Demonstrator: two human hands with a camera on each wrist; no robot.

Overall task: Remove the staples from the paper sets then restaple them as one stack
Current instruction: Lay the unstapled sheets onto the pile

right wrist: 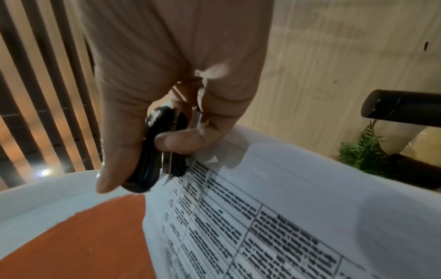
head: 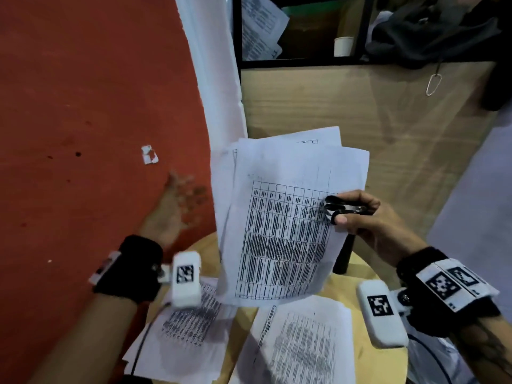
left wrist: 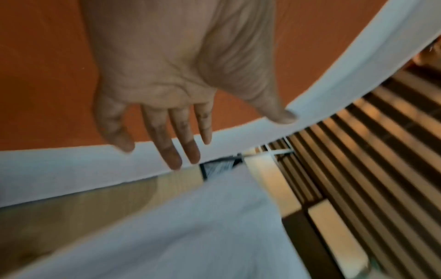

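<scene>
My right hand point(head: 343, 214) is raised above the table and grips a black staple remover point(head: 342, 207) against the right edge of a paper set point(head: 282, 217) printed with a table. That set hangs tilted in the air from this grip. In the right wrist view the thumb and a curled finger close round the staple remover point(right wrist: 155, 151) at the sheet's edge point(right wrist: 274, 217). My left hand point(head: 180, 200) is blurred, open and empty, out over the red floor left of the held set; its fingers point(left wrist: 171, 147) are straight. Two more paper sets point(head: 191, 322) point(head: 302, 345) lie flat on the round wooden table point(head: 357, 263).
A torn white scrap point(head: 149, 154) lies on the red floor. A wooden cabinet point(head: 360, 120) stands behind, with a paper cup point(head: 343, 46), loose sheets and a dark bag point(head: 432, 31) on its shelf. A black post point(head: 343, 256) rises just right of the held papers.
</scene>
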